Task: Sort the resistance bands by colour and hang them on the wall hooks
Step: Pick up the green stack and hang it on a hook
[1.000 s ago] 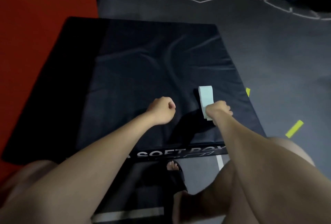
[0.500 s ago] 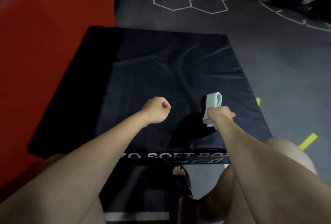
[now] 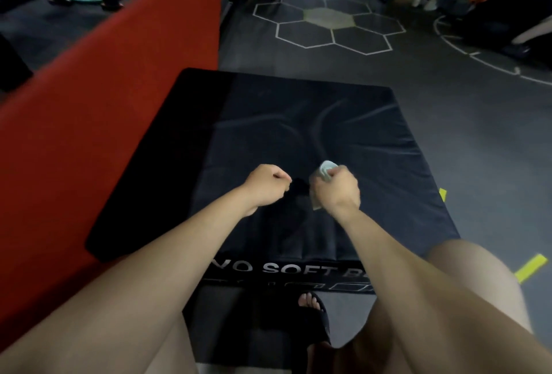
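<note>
My right hand [image 3: 339, 191] is closed around a pale mint-green resistance band [image 3: 325, 170], whose folded loop sticks out above my fist while a bit hangs below near the wrist. My left hand [image 3: 267, 187] is a fist just left of it, a small gap apart; a dark shape between the two fists may be a black band, but I cannot tell. Both hands hover over the black soft box [image 3: 298, 134]. No wall hooks are in view.
A red padded surface [image 3: 104, 104] runs along the left of the box. Grey gym floor with white hexagon markings [image 3: 328, 25] lies beyond, yellow tape marks [image 3: 530, 267] at right. My foot in a black sandal [image 3: 312, 308] is by the box's near edge. Equipment and another person's legs stand far back.
My right hand lifted the mint band off the box and moved left toward my left fist. The view tilted up, showing more of the floor ahead.
</note>
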